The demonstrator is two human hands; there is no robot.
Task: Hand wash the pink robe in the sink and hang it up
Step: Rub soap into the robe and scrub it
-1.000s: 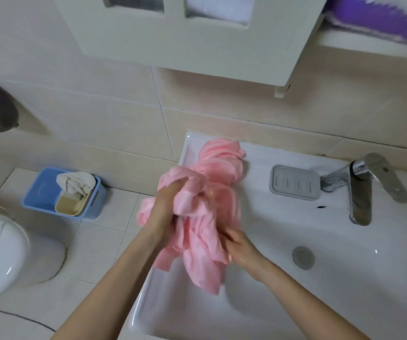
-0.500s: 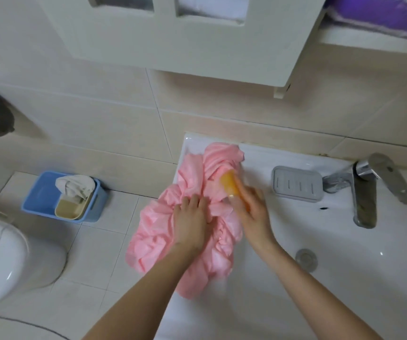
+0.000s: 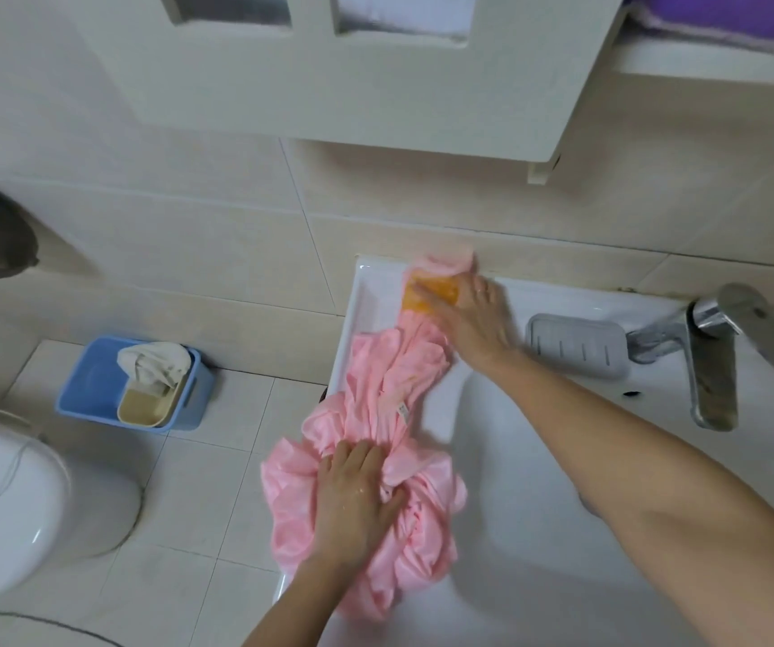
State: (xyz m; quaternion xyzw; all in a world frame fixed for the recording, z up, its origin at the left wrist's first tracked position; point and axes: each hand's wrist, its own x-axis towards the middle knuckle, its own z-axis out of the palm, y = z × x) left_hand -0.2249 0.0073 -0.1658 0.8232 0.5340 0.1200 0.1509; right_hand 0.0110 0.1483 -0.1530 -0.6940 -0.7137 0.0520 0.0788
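Note:
The pink robe (image 3: 390,389) lies bunched along the left rim of the white sink (image 3: 539,530), stretched from the back corner to the front edge. My left hand (image 3: 352,502) presses flat on the bunched lower part, fingers spread. My right hand (image 3: 469,315) reaches to the far end of the robe and holds an orange bar of soap (image 3: 429,294) against the cloth near the wall.
A grey soap dish (image 3: 579,343) sits on the sink ledge beside a chrome faucet (image 3: 712,361). On the floor stand a blue bin (image 3: 95,385) with a rag and a white toilet (image 3: 16,516). A white cabinet (image 3: 352,86) hangs above.
The robe went from being lifted in both hands to lying on the sink's left rim. My right hand took up the soap and slid it toward the far end. My left hand pressed down nearer me.

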